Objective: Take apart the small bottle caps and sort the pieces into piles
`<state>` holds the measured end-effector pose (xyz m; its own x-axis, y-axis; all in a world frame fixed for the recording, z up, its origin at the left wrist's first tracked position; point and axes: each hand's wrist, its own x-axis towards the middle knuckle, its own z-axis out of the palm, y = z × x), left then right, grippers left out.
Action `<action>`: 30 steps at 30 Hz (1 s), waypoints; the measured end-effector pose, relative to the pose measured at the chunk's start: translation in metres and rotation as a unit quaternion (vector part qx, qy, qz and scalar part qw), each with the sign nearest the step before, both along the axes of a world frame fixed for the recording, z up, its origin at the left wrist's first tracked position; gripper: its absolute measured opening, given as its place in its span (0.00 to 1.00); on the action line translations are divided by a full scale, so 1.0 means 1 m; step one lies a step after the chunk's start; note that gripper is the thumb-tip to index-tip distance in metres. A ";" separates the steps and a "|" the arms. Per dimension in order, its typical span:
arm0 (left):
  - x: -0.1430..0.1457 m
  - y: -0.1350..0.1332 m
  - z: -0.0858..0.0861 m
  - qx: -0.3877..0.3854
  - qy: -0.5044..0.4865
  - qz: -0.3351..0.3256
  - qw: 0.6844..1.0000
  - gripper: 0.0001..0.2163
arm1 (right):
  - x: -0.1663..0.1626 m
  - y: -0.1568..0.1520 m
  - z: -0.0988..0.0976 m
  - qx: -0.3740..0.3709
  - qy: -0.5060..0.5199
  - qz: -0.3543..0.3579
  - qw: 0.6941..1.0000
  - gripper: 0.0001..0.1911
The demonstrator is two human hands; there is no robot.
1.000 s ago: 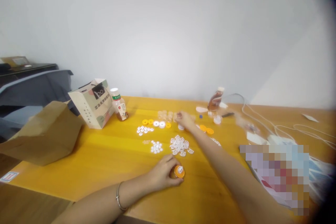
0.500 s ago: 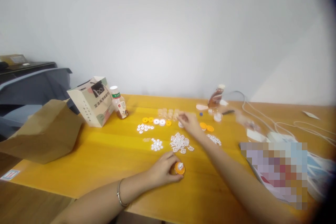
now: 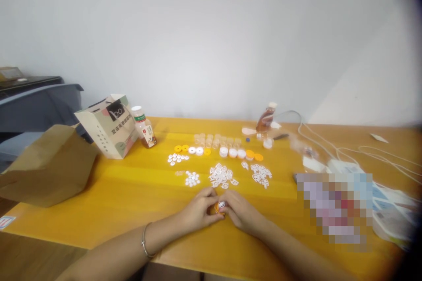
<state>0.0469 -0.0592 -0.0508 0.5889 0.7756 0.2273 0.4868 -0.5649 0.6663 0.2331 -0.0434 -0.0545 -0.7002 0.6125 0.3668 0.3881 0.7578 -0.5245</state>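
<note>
My left hand (image 3: 198, 210) is curled round the edge of a small orange disc (image 3: 217, 209) near the front of the table. On top of that disc shows a small white piece (image 3: 221, 204) with dark openings. The fingertips of my right hand (image 3: 244, 213) pinch at this white piece; its exact shape is partly covered by the fingers. Just beyond both hands lies a pile of white lattice-like pieces (image 3: 220, 174). To its left is a cluster of small white round parts (image 3: 192, 179), and to its right another lattice pile (image 3: 261, 174).
Behind the piles runs a row of orange and white discs (image 3: 232, 153), with clear cups (image 3: 216, 141) behind. A paper bag (image 3: 121, 127), a bottle (image 3: 143, 127) and a brown bag (image 3: 56, 167) stand left. A brown bottle (image 3: 265, 118) and cables (image 3: 316, 134) are right.
My right hand has come back from the row of discs and cups toward me and now meets my left hand at the orange disc. My left hand keeps its hold on the disc.
</note>
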 end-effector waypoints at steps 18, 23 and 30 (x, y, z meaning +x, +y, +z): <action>-0.001 -0.003 -0.001 0.011 0.008 0.013 1.000 0.10 | 0.003 0.003 -0.011 -0.029 0.174 -0.108 0.978 0.08; 0.001 -0.004 -0.007 0.035 -0.013 0.020 0.999 0.15 | -0.002 0.007 -0.011 -0.103 0.254 -0.130 0.953 0.07; -0.003 -0.009 -0.001 0.017 -0.029 0.022 0.999 0.27 | -0.002 0.012 0.005 -0.157 0.277 -0.188 0.929 0.16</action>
